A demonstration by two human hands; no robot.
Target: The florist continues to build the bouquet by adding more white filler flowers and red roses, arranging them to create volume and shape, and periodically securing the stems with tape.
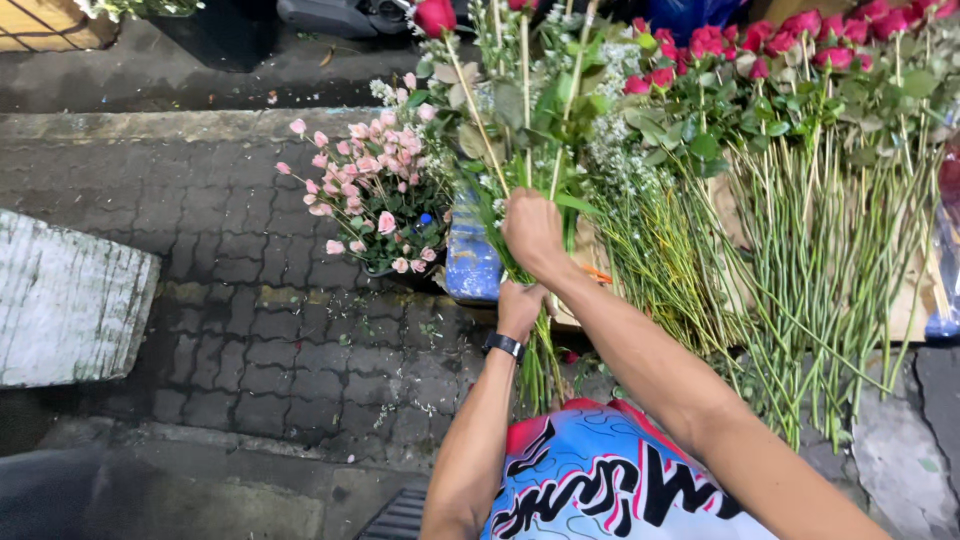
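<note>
Green upright flower stems, gripped by right hand, left hand clasping below

An upright bundle of long green stems with small white blossoms and one red rose on top.

head camera, looking steeply down, close over flower stems

Bright even light, sharp focus, dim left edge.
</note>
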